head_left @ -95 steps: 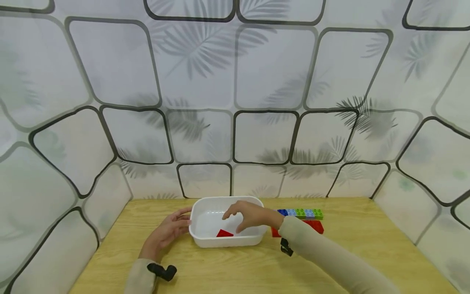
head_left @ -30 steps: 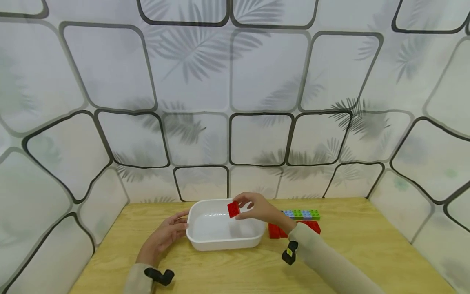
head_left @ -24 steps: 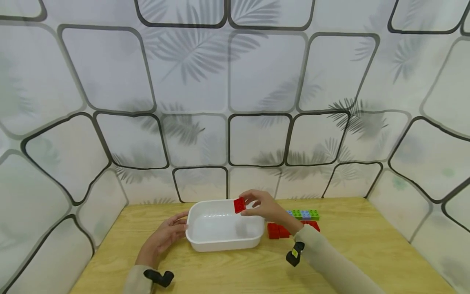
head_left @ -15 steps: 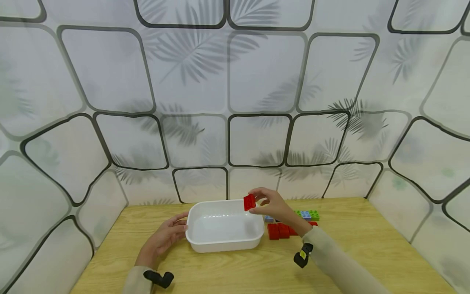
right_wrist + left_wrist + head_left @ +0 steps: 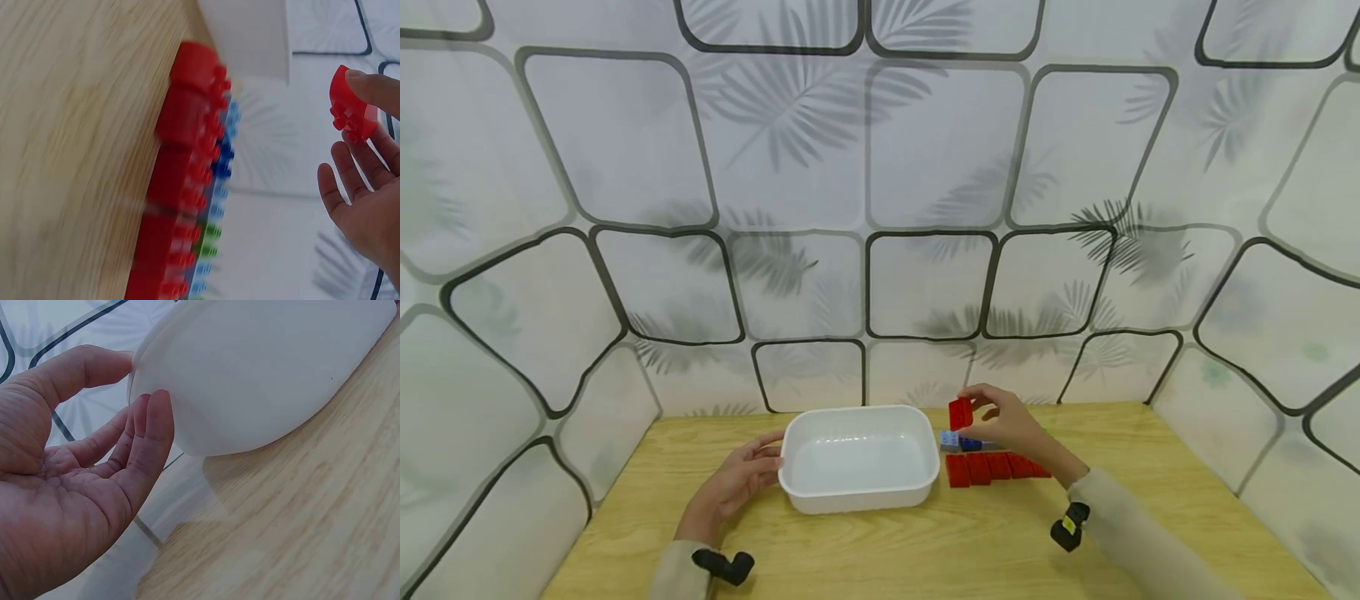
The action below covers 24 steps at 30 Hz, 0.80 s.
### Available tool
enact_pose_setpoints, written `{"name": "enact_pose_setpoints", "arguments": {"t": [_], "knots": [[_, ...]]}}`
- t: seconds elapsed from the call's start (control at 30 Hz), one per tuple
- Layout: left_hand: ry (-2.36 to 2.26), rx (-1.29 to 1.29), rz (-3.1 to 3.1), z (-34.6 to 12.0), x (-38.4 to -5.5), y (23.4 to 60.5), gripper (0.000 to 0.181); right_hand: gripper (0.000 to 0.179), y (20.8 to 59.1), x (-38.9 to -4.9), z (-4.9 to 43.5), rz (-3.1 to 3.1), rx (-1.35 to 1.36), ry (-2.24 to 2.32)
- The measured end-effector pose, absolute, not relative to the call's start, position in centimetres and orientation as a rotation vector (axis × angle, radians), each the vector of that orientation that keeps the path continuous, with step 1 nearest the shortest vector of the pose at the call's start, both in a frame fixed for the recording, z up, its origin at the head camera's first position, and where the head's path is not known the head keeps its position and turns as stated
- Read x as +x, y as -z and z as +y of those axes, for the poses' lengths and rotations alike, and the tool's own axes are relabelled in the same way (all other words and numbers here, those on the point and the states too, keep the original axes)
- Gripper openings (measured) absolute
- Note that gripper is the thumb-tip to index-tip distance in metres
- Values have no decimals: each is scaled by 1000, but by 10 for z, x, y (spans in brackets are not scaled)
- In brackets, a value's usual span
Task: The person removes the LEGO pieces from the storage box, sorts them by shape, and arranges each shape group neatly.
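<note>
At the left end of a white plastic tub point(image 5: 859, 502), my left hand point(image 5: 737, 483) rests with relaxed fingers. In the left wrist view its thumb is at the rim and its fingertips lie against the outer wall. My right hand point(image 5: 1006, 423) pinches a red toy building brick point(image 5: 960, 413) between thumb and fingers, raised beyond the tub's right end. The right wrist view shows that brick point(image 5: 350, 106) tilted, with its studs visible. Below the hand lies a row of red bricks point(image 5: 991, 468), and behind it a row of blue and green bricks point(image 5: 950, 440), partly hidden by the hand.
A wooden table point(image 5: 880, 554) carries everything. The tub stands left of the brick rows, its inner floor bare. A patterned curtain wall point(image 5: 925, 283) encloses the table at the back and sides.
A red brick that lay in the tub is now between my right fingers; that hand has lifted it and moved right, out over the brick rows. My left hand stays at the tub.
</note>
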<state>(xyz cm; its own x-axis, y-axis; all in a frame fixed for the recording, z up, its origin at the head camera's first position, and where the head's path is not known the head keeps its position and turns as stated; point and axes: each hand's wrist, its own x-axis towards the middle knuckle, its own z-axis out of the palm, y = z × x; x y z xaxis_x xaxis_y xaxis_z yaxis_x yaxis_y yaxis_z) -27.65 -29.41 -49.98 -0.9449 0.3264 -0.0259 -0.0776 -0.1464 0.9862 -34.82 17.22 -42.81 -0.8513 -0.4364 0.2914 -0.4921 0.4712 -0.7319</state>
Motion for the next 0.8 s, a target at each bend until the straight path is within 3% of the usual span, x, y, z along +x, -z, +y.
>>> {"name": "enact_pose_setpoints", "arguments": {"t": [0.27,0.47,0.8], "knots": [[-2185,328,1835,-294,-276,498,55,48,429,-345,233,-2711,760,-1133],[-2178,335,1835,-296,-275,497,60,48,427,-339,271,-2749,781,-907],[-2195,331,1811,-295,-277,500,54,45,440,-335,316,-2805,941,-486]]}}
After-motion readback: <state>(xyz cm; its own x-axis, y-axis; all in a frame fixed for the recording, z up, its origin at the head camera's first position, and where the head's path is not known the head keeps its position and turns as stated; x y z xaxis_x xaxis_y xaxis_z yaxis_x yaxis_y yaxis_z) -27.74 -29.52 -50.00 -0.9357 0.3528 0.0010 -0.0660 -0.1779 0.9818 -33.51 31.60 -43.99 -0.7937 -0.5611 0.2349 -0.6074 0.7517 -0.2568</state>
